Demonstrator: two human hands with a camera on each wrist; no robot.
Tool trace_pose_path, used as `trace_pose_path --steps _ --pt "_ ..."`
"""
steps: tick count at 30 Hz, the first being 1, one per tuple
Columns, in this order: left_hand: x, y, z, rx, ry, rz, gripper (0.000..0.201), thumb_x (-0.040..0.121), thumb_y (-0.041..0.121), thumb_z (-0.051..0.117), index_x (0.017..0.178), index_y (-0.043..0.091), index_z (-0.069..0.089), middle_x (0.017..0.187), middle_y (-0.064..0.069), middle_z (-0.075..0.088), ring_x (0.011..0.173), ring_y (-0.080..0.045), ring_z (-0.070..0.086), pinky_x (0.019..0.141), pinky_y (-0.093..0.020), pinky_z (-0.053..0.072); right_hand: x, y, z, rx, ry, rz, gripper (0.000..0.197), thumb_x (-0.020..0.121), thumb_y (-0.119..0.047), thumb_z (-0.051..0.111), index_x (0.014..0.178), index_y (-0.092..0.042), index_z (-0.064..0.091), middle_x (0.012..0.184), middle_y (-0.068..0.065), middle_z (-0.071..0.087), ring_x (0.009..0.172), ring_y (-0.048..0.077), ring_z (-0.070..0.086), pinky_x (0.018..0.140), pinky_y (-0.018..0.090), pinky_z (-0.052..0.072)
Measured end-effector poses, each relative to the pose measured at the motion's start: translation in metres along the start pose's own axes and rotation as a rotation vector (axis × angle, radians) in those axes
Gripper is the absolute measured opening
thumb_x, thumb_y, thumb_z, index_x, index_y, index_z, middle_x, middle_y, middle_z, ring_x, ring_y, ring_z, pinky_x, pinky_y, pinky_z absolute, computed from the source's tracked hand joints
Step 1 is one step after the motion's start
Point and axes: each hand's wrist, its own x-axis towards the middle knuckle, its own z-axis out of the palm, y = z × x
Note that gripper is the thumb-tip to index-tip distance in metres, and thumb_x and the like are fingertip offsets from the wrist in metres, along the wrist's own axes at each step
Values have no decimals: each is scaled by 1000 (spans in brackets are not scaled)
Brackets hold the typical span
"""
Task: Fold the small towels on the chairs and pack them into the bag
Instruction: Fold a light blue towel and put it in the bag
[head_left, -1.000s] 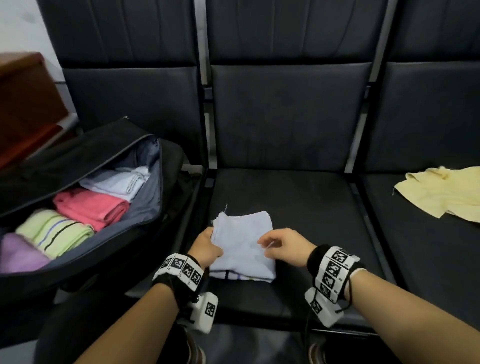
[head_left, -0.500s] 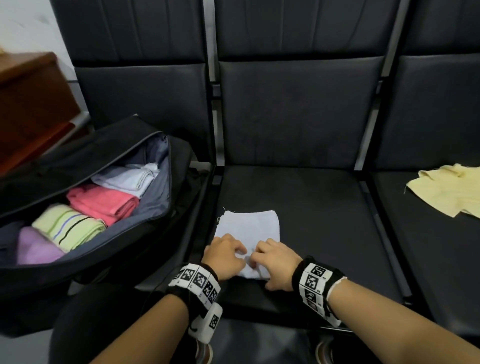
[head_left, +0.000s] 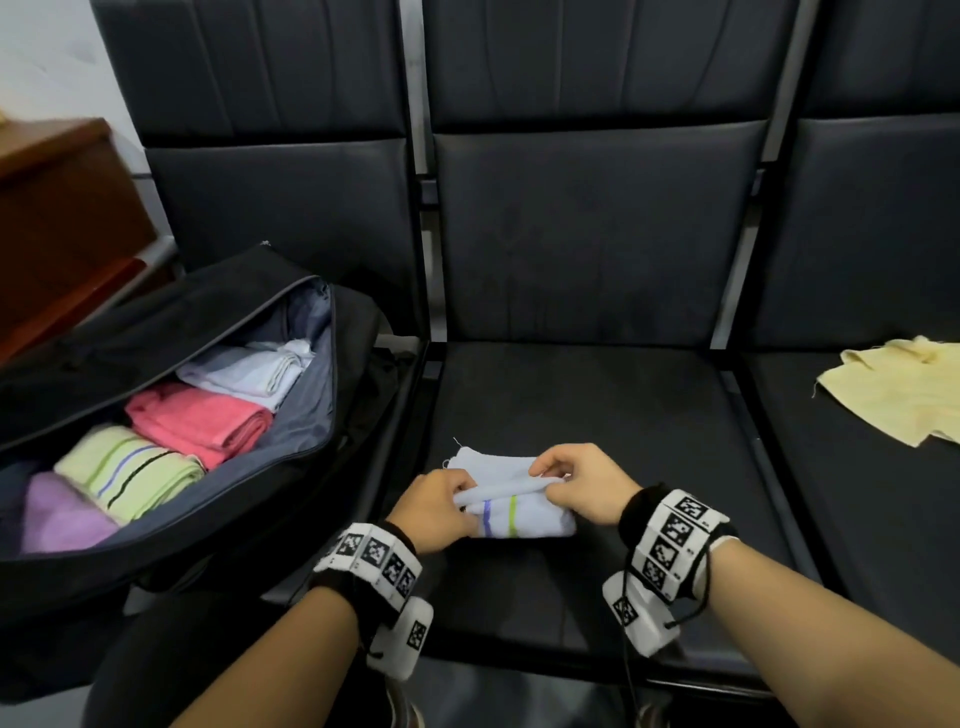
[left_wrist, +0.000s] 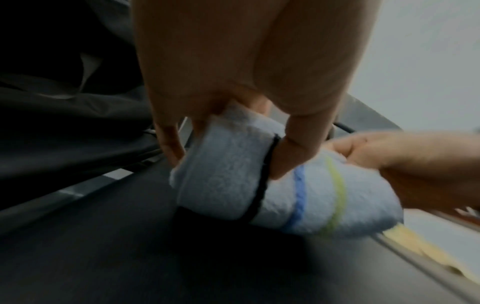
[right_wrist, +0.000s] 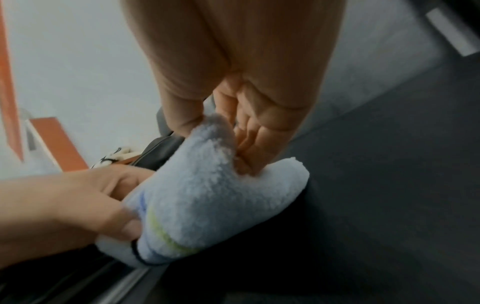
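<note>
A small white towel (head_left: 524, 512) with blue and green stripes lies near the front of the middle chair seat (head_left: 597, 405). My left hand (head_left: 441, 506) pinches its left end and my right hand (head_left: 576, 480) pinches its right end, lifting the near edge into a fold. The left wrist view shows the towel (left_wrist: 259, 185) with thumb and fingers around the doubled layer. Seen from the right wrist, the towel (right_wrist: 207, 195) sits between thumb and fingers. The open black bag (head_left: 291, 467) stands on the left chair. A yellow towel (head_left: 898, 395) lies unfolded on the right chair.
Inside the bag lie folded towels: white (head_left: 249, 371), pink (head_left: 202, 421), striped pale green (head_left: 130, 470) and purple (head_left: 57, 514). A brown wooden cabinet (head_left: 57, 218) stands at the far left. Dark chair backs (head_left: 597, 228) rise behind the seats.
Both hands went from pressing on the flat towel's near edge to gripping it and lifting that edge up, so the striped side now shows. The view shifted slightly.
</note>
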Motion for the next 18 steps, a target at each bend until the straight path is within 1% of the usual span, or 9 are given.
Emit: trace_pose_path --steps 2,4,7,8,10,12,14,16,18 --pt "6 0 -6 -186 12 6 18 69 4 66 80 18 67 77 -2 66 69 -14 60 68 -34 54 6 6 -5 88 25 36 32 77 5 61 86 -24 68 82 1 67 76 15 61 71 26 48" --pt "18 -1 -9 -232 69 18 16 73 2 68 85 13 69 82 0 67 76 -13 61 74 -31 52 14 13 -8 116 119 73 27 80 1 65 90 -24 67 84 2 66 81 17 63 75 27 50" --pt "37 -4 -6 -241 109 -2 12 81 11 73 90 15 67 97 -3 71 92 -19 67 87 -35 54 23 24 -11 23 321 176 17 86 -23 71 101 -25 65 87 -2 67 86 16 64 73 23 48" --pt "43 -6 -4 -230 118 -17 11 82 14 73 91 17 67 100 -4 72 96 -20 67 89 -36 55 24 27 -11 5 347 213 20 88 -32 69 106 -24 65 91 -2 68 89 16 64 76 26 51" --pt "52 -9 1 -198 147 -50 8 84 18 72 90 20 67 100 -2 72 97 -19 67 89 -36 54 24 34 -12 28 304 285 33 88 -45 68 111 -23 63 100 -1 67 95 19 65 80 36 56" --pt "59 -12 7 -163 181 -71 7 86 18 70 85 22 65 101 -1 70 98 -20 65 88 -32 52 21 38 -11 89 185 334 40 82 -51 72 112 -27 60 104 -2 64 96 19 65 63 34 58" --pt "63 -17 12 -102 208 -87 4 88 17 68 91 18 65 109 -4 62 105 -21 60 93 -28 46 18 41 -6 170 90 317 40 80 -42 77 112 -27 58 108 0 63 94 20 66 54 31 55" --pt "65 -21 15 -77 210 -103 11 91 17 65 101 12 66 117 -4 54 110 -20 56 98 -26 41 18 41 -1 233 66 266 37 82 -30 79 112 -23 59 108 7 66 86 21 67 53 32 54" --pt "62 -22 16 -100 210 -125 8 93 17 63 100 14 63 115 -3 56 108 -19 56 94 -25 41 20 37 1 238 80 237 30 82 -26 79 107 -23 62 101 8 68 75 19 64 48 28 49"
